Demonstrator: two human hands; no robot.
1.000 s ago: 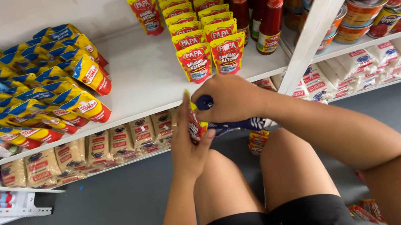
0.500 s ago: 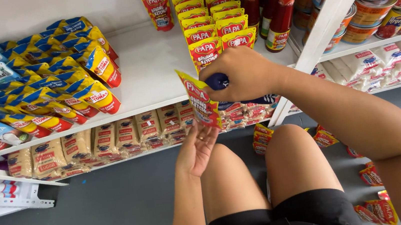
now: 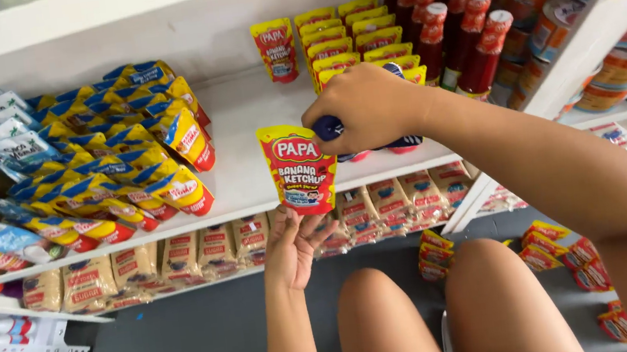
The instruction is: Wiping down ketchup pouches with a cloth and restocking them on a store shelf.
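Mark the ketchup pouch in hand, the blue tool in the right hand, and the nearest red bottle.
ketchup pouch (image 3: 299, 168), head view, middle of its front face.
blue tool (image 3: 328, 127), head view, rounded end left of the fingers.
red bottle (image 3: 483, 58), head view, on its body.

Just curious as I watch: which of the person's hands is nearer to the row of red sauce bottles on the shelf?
The right hand, holding a blue tool, is just left of the red sauce bottles. The left hand is lower, holding a yellow-and-red pouch from below.
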